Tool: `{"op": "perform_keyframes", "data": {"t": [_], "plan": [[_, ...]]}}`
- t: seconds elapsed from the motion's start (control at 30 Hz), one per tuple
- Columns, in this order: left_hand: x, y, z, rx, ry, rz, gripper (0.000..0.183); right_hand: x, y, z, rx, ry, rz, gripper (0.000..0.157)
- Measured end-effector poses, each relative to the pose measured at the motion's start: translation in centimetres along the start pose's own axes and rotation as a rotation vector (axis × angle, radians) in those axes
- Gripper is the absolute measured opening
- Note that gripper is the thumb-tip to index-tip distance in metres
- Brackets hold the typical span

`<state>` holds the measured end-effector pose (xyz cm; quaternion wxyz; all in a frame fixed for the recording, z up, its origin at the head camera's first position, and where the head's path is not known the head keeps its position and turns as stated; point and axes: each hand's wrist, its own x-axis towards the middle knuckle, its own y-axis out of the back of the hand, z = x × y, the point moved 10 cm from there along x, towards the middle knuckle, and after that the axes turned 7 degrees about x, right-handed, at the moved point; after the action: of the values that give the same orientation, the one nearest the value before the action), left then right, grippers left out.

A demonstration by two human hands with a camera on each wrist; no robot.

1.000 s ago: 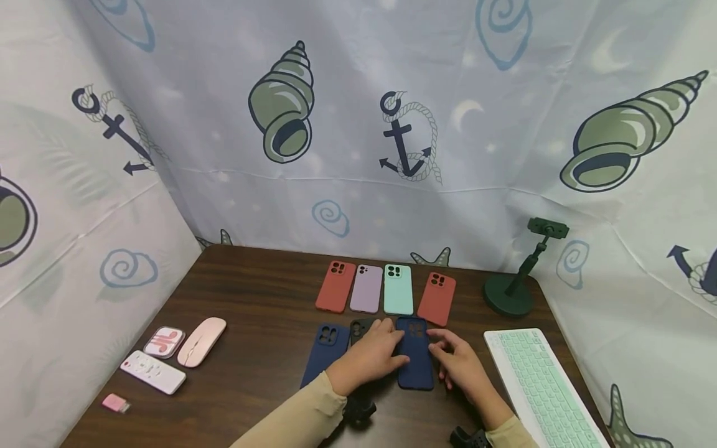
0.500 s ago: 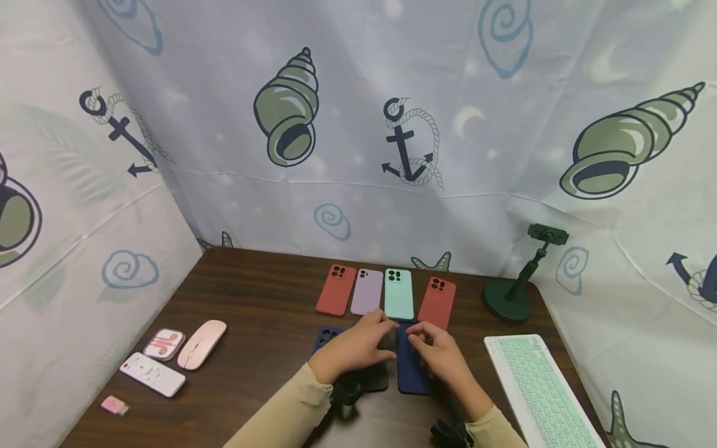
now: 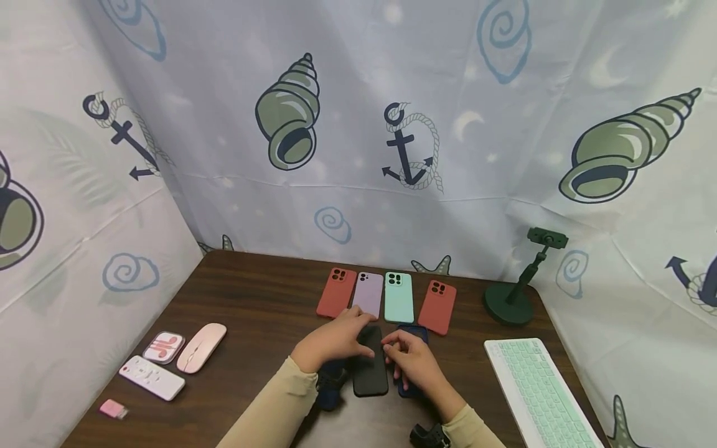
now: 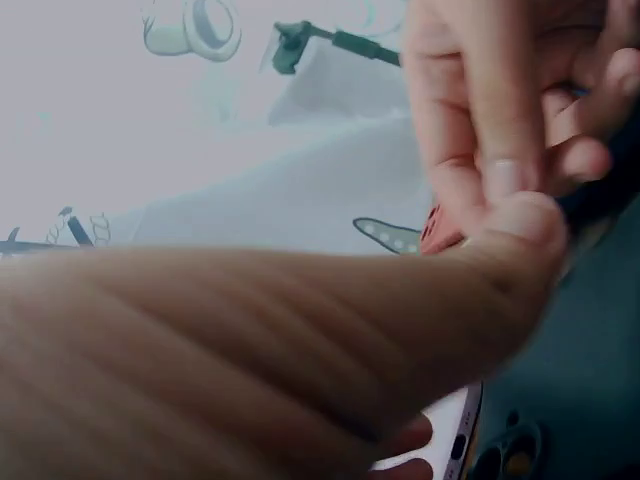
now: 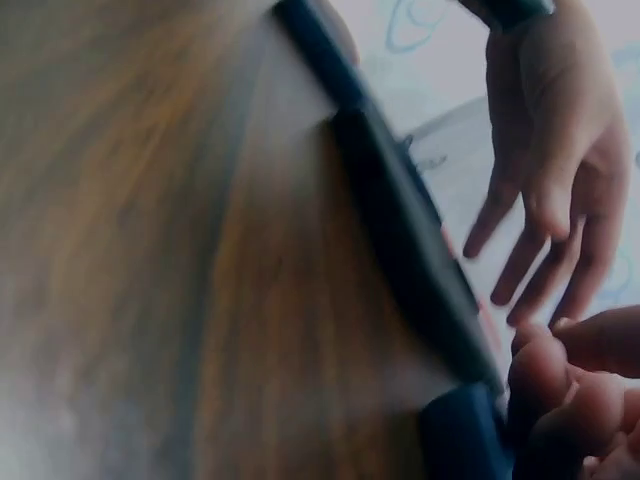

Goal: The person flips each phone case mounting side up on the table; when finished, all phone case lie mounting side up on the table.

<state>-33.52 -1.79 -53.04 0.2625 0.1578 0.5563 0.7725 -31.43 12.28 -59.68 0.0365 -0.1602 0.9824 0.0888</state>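
Observation:
A black phone case (image 3: 370, 378) lies upright on the table between my hands. My left hand (image 3: 336, 341) hovers at its upper left, fingers spread and thumb over its edge. On the other side is my right hand (image 3: 413, 362), fingers loosely bent, tips near the case's right edge. Under the right hand lies a navy phone case (image 3: 417, 332), partly covered. In the right wrist view, the black case (image 5: 400, 220) stands in line with navy cases at either end, and the left hand (image 5: 560, 150) hangs over it. Another navy case (image 5: 318, 50) is mostly hidden by the left arm in the head view.
Behind stands a row of cases: a red one (image 3: 337, 292), a lilac one (image 3: 368, 292), a mint one (image 3: 398, 298) and another red one (image 3: 437, 306). A green stand (image 3: 508, 303) and keyboard (image 3: 543, 392) are right; a mouse (image 3: 201, 348), remote (image 3: 151, 378) and earphone box (image 3: 164, 347) left.
Both hands have shifted left, from around the right navy case to either side of the black case. The black case, earlier covered by the left hand, is now mostly visible.

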Motion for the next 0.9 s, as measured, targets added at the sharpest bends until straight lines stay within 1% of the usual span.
{"op": "perform_keyframes", "data": {"t": [0.07,0.13,0.27,0.37,0.67,0.9], "plan": [[-0.1,-0.3,-0.3,0.002,0.016,-0.032,0.08,-0.1,0.1,0.4,-0.001,-0.004,0.012,0.025],[0.0,-0.6,-0.4,0.012,0.026,-0.057,0.086,-0.2,0.5,0.7,-0.019,-0.008,0.043,0.022],[0.0,-1.2,-0.5,0.048,0.035,-0.092,0.095,-0.3,0.7,0.9,-0.069,-0.026,0.077,0.018],[0.0,-1.5,-0.7,0.083,0.039,-0.102,0.098,-0.3,0.5,0.9,-0.078,-0.036,0.078,0.019],[-0.2,-2.5,-1.1,0.165,0.064,-0.141,0.109,-0.2,0.3,0.9,-0.094,-0.035,0.09,0.032],[0.0,-2.7,-0.7,0.165,0.058,-0.132,0.11,-0.2,0.1,1.0,-0.122,-0.032,0.064,0.033]]}}
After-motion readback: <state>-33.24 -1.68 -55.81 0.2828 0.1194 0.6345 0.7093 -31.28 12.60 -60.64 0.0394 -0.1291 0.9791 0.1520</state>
